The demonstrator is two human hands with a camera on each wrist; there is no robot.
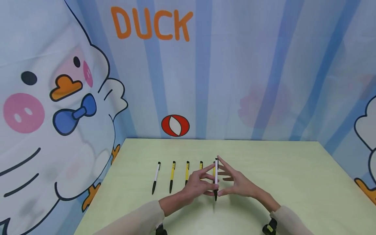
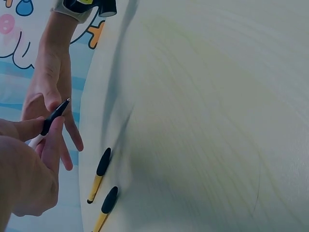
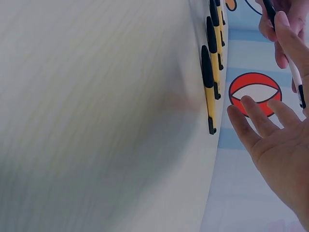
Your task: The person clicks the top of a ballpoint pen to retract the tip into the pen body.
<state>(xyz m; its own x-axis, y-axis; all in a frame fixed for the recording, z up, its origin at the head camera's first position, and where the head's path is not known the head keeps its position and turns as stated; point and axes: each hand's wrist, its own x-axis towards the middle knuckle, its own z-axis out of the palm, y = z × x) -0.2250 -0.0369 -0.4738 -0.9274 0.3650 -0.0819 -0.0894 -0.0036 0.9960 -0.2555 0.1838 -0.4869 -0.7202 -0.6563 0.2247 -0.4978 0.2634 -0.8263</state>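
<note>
My left hand (image 1: 197, 185) pinches a white pen (image 1: 216, 174) with a black grip between thumb and fingers, tip pointing down, above the table. In the left wrist view the pen's black grip (image 2: 54, 118) shows between those fingertips. My right hand (image 1: 241, 183) is spread beside the pen, index fingertip right at its top end and thumb close to its black grip. In the right wrist view the other right fingers (image 3: 258, 118) fan out, holding nothing. Behind the hands, a yellow pen (image 1: 214, 167) is partly hidden by the held pen.
To the left on the pale table (image 1: 282, 169), another white pen (image 1: 156, 178) lies in a row with several yellow pens, including one (image 1: 172, 176) beside it. A duck-printed cloth (image 1: 229, 65) hangs behind the table.
</note>
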